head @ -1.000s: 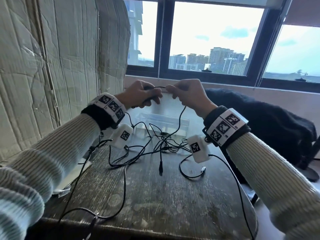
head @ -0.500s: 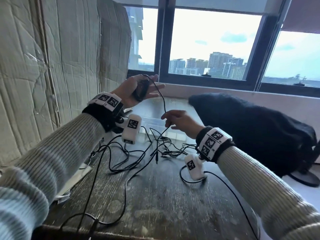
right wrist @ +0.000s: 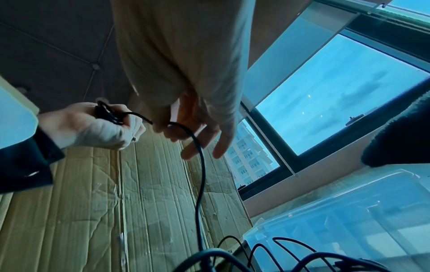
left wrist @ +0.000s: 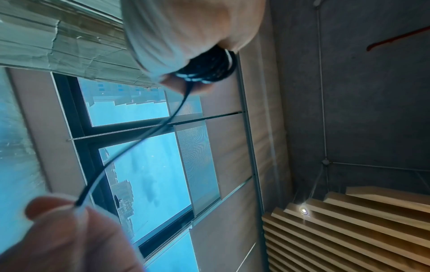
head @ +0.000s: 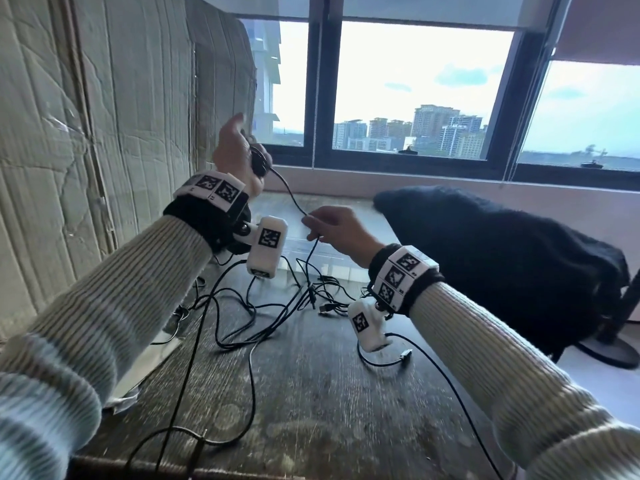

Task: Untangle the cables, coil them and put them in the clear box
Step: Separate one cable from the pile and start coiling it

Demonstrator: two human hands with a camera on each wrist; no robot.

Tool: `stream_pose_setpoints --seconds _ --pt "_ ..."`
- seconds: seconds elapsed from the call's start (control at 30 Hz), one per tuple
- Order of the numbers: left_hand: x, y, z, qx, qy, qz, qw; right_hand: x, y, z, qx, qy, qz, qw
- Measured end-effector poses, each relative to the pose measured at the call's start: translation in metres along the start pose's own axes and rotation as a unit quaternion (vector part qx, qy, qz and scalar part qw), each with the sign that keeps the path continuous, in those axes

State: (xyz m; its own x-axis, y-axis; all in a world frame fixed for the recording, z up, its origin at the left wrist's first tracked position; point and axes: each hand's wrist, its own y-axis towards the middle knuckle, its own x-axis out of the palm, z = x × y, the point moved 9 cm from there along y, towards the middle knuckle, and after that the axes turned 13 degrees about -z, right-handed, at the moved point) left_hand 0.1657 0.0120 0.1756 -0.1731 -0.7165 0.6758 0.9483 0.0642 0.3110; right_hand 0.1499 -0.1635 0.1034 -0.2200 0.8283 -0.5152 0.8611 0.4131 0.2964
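Black cable [head: 291,195] runs from a small coil [head: 259,161] gripped in the raised left hand [head: 235,152] down to the right hand [head: 334,227], which pinches it above the tangled cables [head: 277,299]. One clear box [head: 313,252] sits behind them on the wooden table [head: 329,410], cardboard [head: 86,133] left, a dark garment [head: 502,258] right.

I'm working in a high-rise office-like room: big window [head: 415,91] over city towers [head: 433,133], roller blinds [left wrist: 232,147], bare concrete ceiling [left wrist: 349,92], worn wooden surface [head: 329,393].
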Motion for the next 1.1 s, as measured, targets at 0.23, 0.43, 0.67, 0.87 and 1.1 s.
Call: stream_pose_setpoints --seconds 0.23,0.43,0.67,0.87,1.1 --pt "-0.015 0.005 0.042 0.115 -0.032 0.066 0.991 0.04 -0.003 0.045 0.112 -0.097 -0.13 0.98" --pt "-0.031 0.013 0.043 0.142 0.041 0.054 0.988 0.003 -0.008 0.033 0.091 -0.037 0.02 0.995" --pt "-0.059 0.023 0.071 0.211 0.318 0.139 0.914 -0.009 -0.055 -0.004 0.03 -0.014 -0.05 0.998" --pt "0.009 -0.01 -0.018 0.111 0.698 -0.153 0.691 -0.013 -0.083 -0.075 -0.028 -0.112 -0.097 0.989" --pt "0.028 -0.07 -0.108 -0.074 0.58 -0.431 0.688 -0.077 -0.069 -0.078 -0.046 -0.073 0.05 0.995"
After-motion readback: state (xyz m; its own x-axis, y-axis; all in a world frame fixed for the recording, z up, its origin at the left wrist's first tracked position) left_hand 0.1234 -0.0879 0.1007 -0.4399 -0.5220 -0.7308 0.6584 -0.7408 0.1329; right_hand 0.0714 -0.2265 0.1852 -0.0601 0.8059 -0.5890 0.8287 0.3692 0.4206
